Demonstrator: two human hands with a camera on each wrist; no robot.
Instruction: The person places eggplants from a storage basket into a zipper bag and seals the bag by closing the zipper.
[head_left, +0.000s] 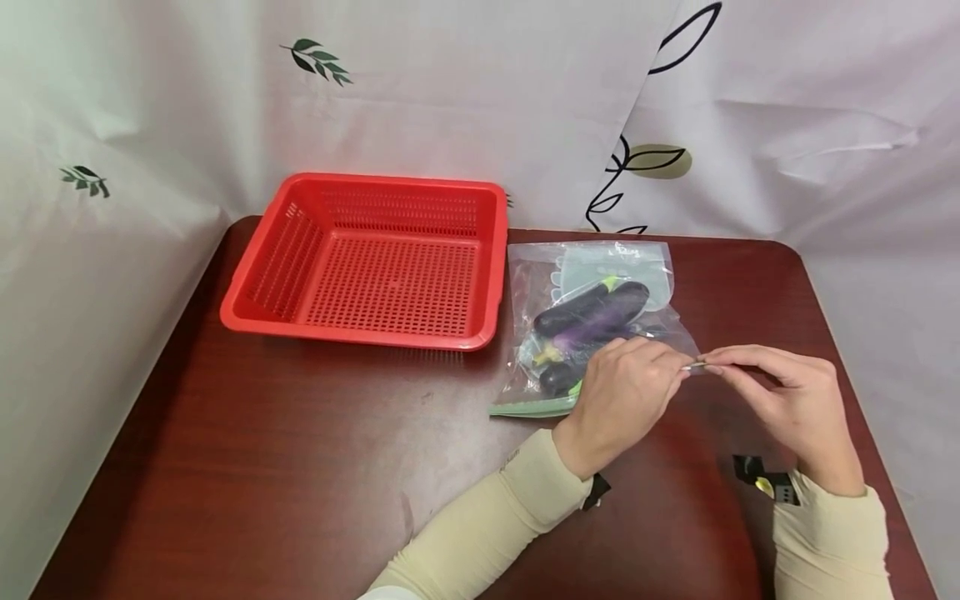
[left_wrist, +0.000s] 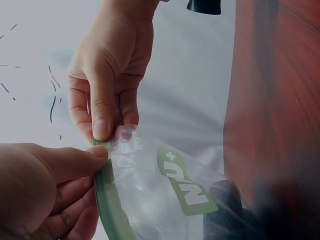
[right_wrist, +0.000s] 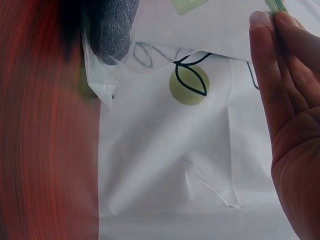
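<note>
A clear zip bag (head_left: 525,275) with a green zip edge lies on the table, several dark purple eggplants (head_left: 573,312) inside it. Its near right corner is lifted between my two hands. My left hand (head_left: 626,392) pinches the green zip strip (left_wrist: 103,195) between thumb and fingers. Just beyond, at the end of the strip, my right hand (head_left: 798,400) pinches the corner with thumb and forefinger. In the left wrist view the two thumbs almost meet on the strip. A green printed label (left_wrist: 185,185) shows on the bag.
A red plastic basket (head_left: 487,321) with slotted walls stands on the brown table (head_left: 300,467), left of the bag. White sheeting with leaf prints (head_left: 420,92) hangs behind the table and along its sides.
</note>
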